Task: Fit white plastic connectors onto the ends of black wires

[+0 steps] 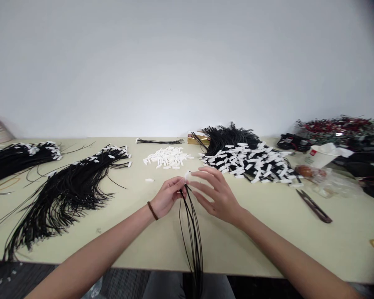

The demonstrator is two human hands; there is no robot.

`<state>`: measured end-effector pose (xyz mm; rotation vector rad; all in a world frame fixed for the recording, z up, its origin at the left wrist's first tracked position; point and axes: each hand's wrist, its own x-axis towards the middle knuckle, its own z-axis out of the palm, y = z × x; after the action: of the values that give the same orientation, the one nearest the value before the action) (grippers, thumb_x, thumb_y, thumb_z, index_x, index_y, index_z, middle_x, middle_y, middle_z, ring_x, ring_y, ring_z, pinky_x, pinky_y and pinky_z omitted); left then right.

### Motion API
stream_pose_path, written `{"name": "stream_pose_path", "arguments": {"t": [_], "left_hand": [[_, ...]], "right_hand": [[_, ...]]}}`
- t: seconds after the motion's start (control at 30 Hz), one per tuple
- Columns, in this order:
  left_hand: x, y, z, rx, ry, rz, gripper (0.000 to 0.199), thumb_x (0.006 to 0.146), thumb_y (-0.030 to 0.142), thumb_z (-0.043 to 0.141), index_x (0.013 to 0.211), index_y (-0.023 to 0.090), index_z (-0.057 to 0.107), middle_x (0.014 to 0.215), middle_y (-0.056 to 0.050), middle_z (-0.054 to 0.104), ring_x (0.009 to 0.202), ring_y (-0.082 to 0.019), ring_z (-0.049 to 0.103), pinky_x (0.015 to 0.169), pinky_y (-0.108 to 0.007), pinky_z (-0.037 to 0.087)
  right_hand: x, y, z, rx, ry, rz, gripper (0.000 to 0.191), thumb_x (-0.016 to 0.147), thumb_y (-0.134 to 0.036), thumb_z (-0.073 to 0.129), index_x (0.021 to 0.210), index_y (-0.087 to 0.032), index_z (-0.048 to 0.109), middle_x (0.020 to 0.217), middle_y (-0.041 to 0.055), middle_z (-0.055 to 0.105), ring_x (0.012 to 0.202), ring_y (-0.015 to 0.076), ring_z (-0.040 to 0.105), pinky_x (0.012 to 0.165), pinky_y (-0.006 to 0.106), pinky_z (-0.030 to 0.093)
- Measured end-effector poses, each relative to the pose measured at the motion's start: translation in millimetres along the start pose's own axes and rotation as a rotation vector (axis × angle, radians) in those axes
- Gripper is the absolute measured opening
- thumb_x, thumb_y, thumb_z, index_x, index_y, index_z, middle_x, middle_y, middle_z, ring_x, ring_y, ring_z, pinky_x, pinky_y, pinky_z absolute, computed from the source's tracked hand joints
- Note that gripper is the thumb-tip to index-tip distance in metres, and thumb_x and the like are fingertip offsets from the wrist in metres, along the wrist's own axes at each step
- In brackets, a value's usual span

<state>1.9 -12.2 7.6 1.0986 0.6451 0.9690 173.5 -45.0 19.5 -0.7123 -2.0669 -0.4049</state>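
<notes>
Between thumb and fingers, my left hand (171, 194) pinches a white connector (187, 175) at the top of a bundle of thin black wires (193, 232). The wires hang down past the table's front edge. My right hand (217, 193) is just right of the connector, its fingers spread and slightly curled, with the fingertips close to it. Whether a fingertip touches the connector I cannot tell. Beyond my hands lies a loose heap of small white connectors (168, 157), and a single white connector (149, 180) sits nearer on the left.
Black wires with white connectors (255, 162) are piled at the right. More wire bundles (71, 187) spread over the left side. Thread snips (314, 206), a paper cup (322, 155) and a plastic bag (333, 182) lie at the right. A wall stands behind the table (137, 241).
</notes>
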Motion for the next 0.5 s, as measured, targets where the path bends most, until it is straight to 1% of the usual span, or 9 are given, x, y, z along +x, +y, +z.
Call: {"name": "stream_pose_path", "arguments": {"t": [0.07, 0.2, 0.33, 0.5], "left_hand": [[-0.2, -0.2, 0.3, -0.038, -0.004, -0.017, 0.023, 0.071, 0.036, 0.066, 0.073, 0.013, 0.06, 0.061, 0.001, 0.05, 0.056, -0.007, 0.045, 0.055, -0.02, 0.037], [-1.1, -0.2, 1.9, -0.084, -0.043, -0.07, 0.024, 0.069, 0.035, 0.068, 0.069, 0.013, 0.057, 0.063, 0.002, 0.048, 0.057, -0.007, 0.042, 0.057, -0.02, 0.036], [-2.1, 0.2, 2.5, -0.07, -0.082, -0.099, 0.024, 0.071, 0.034, 0.066, 0.068, 0.013, 0.055, 0.061, 0.002, 0.046, 0.055, -0.007, 0.04, 0.055, -0.02, 0.034], [-2.1, -1.3, 1.0, -0.058, -0.085, -0.098, 0.025, 0.07, 0.036, 0.066, 0.071, 0.013, 0.055, 0.066, 0.001, 0.048, 0.058, -0.007, 0.042, 0.057, -0.021, 0.035]], "right_hand": [[0.5, -0.2, -0.1, -0.061, 0.003, -0.093, 0.026, 0.077, -0.013, 0.059, 0.101, -0.022, 0.056, 0.107, 0.0048, 0.061, 0.109, 0.0225, 0.048, 0.091, 0.043, 0.042], [-0.5, 0.6, 4.1, -0.154, 0.06, -0.182, 0.019, 0.075, -0.01, 0.062, 0.092, -0.02, 0.059, 0.094, 0.0013, 0.066, 0.096, 0.0183, 0.054, 0.087, 0.04, 0.044], [-2.6, 2.3, 5.7, -0.192, 0.074, -0.258, 0.017, 0.076, -0.01, 0.061, 0.09, -0.019, 0.059, 0.091, -0.0003, 0.066, 0.095, 0.0159, 0.055, 0.088, 0.04, 0.044], [0.1, 2.5, 1.2, -0.219, 0.081, -0.35, 0.012, 0.077, -0.008, 0.06, 0.086, -0.016, 0.06, 0.088, 0.0008, 0.066, 0.092, 0.0153, 0.056, 0.087, 0.039, 0.046]]}}
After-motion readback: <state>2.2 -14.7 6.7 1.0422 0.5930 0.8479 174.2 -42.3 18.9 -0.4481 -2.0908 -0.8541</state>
